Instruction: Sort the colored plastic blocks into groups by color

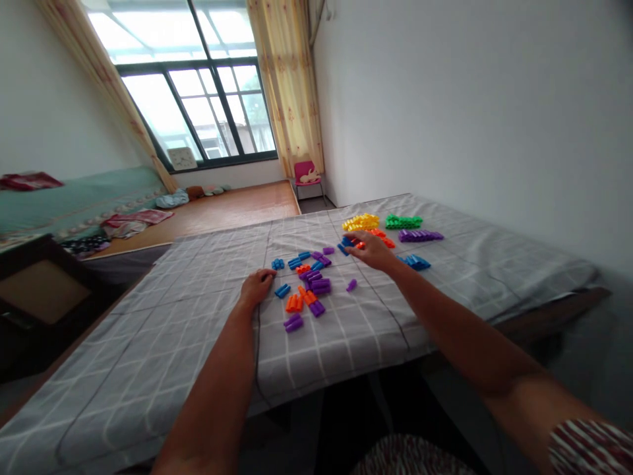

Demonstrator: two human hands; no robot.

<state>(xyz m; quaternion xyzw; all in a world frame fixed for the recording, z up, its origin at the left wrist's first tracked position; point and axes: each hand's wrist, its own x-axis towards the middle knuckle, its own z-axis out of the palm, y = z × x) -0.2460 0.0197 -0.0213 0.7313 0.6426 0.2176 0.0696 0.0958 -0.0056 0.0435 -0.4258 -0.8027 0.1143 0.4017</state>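
Observation:
My right hand [368, 249] is closed on a blue piece [343, 248], left of an orange group [384, 239]. Resting on the cloth, my left hand [258, 286] lies beside a loose mix of small blue, orange and purple pieces [320, 285]; whether its curled fingers hold anything is hidden. Behind and right of my right hand lie a yellow group [361, 222], a green group [403, 222] and a purple group [420, 235]. A blue group [416, 262] sits partly behind my right forearm. One purple piece [351, 285] lies apart from the mix.
A grey checked cloth [198, 330] covers the table, whose front edge is close to me. The white wall [445, 99] borders the right side. Farther off are a pink chair [307, 174], a wooden platform [237, 208] and a dark cabinet [44, 297] at the left.

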